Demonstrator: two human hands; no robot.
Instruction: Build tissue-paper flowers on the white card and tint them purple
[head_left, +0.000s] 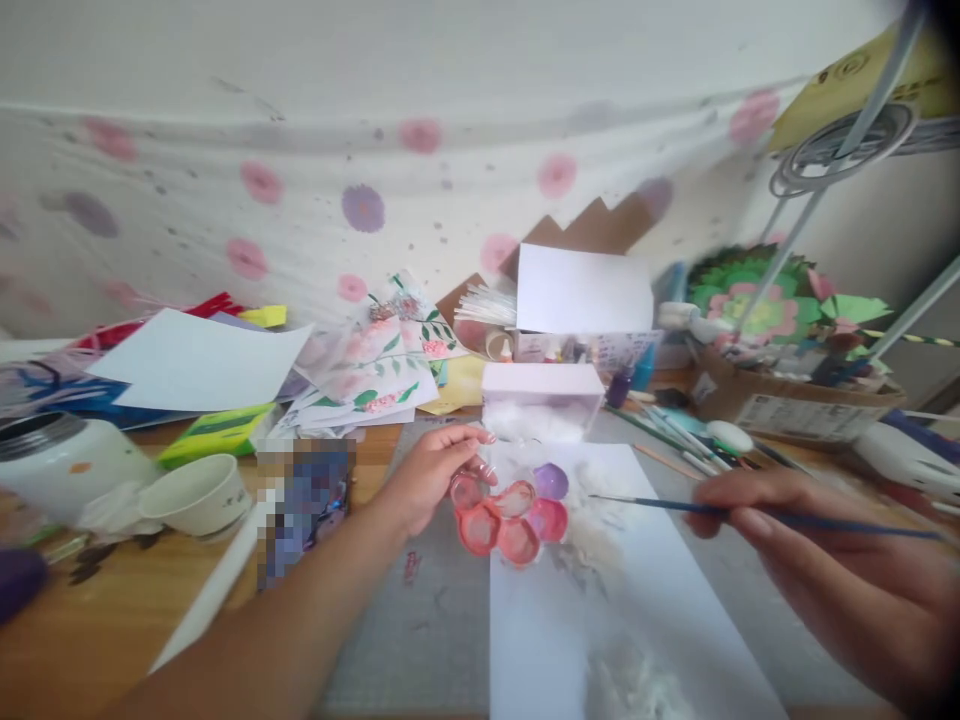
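Note:
My left hand [435, 470] grips the edge of a small flower-shaped paint palette [514, 515] with pink and purple wells, holding it just above a white sheet of paper [600, 610]. Over to the right, my right hand [817, 540] is closed on a thin blue paintbrush [675, 505]. The brush tip points left and stops a little short of the palette. Both hands are over a grey cutting mat [420, 620] on the wooden table.
A white jar [52, 465] and a white cup [196, 492] stand at the left. Papers and floral prints [375, 370] pile at the back. A clear box with white fluff [541, 400] sits behind the palette. Brushes [675, 435] and a cardboard box of paper flowers [787, 400] are at the right.

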